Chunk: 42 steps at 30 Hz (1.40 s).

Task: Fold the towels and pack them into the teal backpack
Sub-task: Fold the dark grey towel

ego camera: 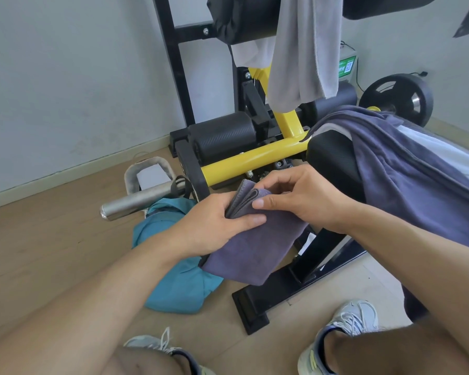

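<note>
Wood floor [52, 253] — teal backpack [179, 282] part-hidden; left hand [209, 226], right hand [301, 198] — grip pinching folded purple towel [255, 253].

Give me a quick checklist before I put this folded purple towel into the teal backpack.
1. Towel held by both hands: ok. The left hand and right hand both pinch the folded purple towel.
2. Fold tidy: ok. Layered edges are stacked at the top, the rest hangs flat.
3. Teal backpack within reach: ok. It lies on the floor just below the towel.
4. Backpack opening unzipped: cannot tell. The hands and towel hide it.
5. Other towels done: not ok. A grey towel hangs on the machine and a dark blue towel is draped over the bench.
</note>
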### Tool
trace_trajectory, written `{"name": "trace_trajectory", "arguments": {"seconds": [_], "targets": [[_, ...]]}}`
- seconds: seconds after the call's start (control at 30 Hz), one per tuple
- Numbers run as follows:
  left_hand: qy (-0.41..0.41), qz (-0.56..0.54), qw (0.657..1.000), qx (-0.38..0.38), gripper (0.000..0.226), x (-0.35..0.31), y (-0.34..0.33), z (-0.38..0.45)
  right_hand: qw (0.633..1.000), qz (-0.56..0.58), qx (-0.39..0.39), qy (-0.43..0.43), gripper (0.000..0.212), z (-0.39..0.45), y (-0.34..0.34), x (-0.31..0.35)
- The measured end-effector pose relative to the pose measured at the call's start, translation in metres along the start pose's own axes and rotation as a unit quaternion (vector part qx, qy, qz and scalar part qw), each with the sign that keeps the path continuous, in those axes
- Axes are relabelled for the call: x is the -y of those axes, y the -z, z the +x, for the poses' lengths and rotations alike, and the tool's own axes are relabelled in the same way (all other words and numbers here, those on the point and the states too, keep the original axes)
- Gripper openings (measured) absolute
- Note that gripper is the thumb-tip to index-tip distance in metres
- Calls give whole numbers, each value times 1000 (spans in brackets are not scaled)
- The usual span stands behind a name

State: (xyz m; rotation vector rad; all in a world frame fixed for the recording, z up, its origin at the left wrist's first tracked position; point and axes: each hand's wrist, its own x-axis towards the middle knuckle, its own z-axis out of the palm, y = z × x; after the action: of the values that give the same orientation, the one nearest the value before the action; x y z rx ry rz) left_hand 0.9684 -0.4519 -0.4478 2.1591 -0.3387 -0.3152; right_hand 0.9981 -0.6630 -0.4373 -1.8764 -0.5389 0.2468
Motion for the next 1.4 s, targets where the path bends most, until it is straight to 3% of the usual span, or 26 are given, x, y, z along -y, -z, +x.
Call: {"name": "trace_trajectory", "arguments": {"seconds": [0.27, 0.5, 0.67, 0.8, 0.87, 1.03, 1.2, 1.4], "targets": [[-4, -1, 1000, 24, 12, -5, -3, -1, 1000, 8, 2, -9, 20, 1, -6, 3], [35, 19, 998, 45, 31, -6, -3, -1, 996, 57, 66, -28, 19, 0, -9, 4], [4, 28, 999, 40, 31, -4, -3, 0, 997, 65, -9, -32, 28, 0, -12, 1], [54, -153, 986, 32, 47, 0, 1, -1, 996, 65, -49, -37, 25, 2, -8, -1], [61, -187, 980, 10, 39, 0, 4, -2, 995, 79, -42, -46, 21, 1, -4, -1], [51, -117, 992, 5, 45, -3, 3, -3, 993, 108, 20, -44, 16, -3, -3, 3], [37, -81, 996, 2, 50, -3, 1, -3, 992, 111, 14, -59, 15, -3, -6, 1], [14, -55, 997, -53, 52, -6, -2, -1, 993, 108, 6, -54, 14, -1, -4, -1]]}}
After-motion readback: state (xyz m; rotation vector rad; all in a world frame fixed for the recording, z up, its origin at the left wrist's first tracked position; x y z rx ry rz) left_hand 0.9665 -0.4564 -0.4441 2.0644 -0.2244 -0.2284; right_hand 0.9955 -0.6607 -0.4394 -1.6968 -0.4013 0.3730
